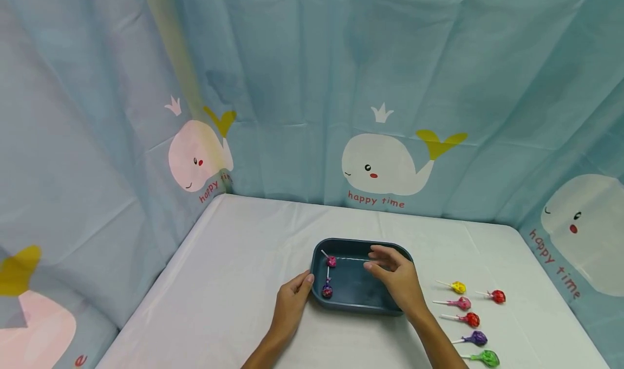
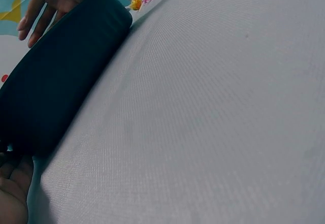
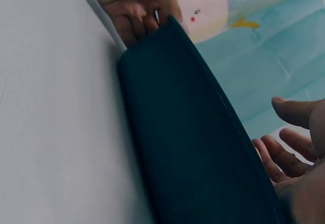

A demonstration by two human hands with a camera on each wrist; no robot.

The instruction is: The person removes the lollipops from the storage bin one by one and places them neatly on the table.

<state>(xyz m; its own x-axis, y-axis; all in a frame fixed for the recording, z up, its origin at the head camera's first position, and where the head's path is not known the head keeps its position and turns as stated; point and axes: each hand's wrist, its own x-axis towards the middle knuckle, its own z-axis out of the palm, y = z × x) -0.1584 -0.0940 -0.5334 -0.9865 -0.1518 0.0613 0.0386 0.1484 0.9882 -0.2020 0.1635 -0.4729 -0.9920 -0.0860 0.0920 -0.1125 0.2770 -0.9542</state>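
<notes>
A dark teal rectangular tray [image 1: 358, 308] stands on the white-covered table. Inside, along its left side, lie two wrapped lollipops: a pink one [image 1: 331, 261] and, nearer me, a purple-and-red one [image 1: 327, 291]. My left hand [image 1: 291, 303] holds the tray's left end, thumb at the rim and fingers against the outer wall, as the right wrist view also shows for this hand [image 3: 136, 8]. Above the tray's right half hovers my right hand [image 1: 401, 282], fingers spread and loosely bent, with nothing between them. The tray wall partly hides those fingers in the right wrist view.
Right of the tray, loose lollipops lie on the table: yellow [image 1: 458, 287], pink [image 1: 463, 303], two red ones [image 1: 498, 296] [image 1: 472, 319], purple [image 1: 479, 338] and green [image 1: 489, 358]. A blue whale-print curtain [image 1: 302, 87] hangs behind and along both sides.
</notes>
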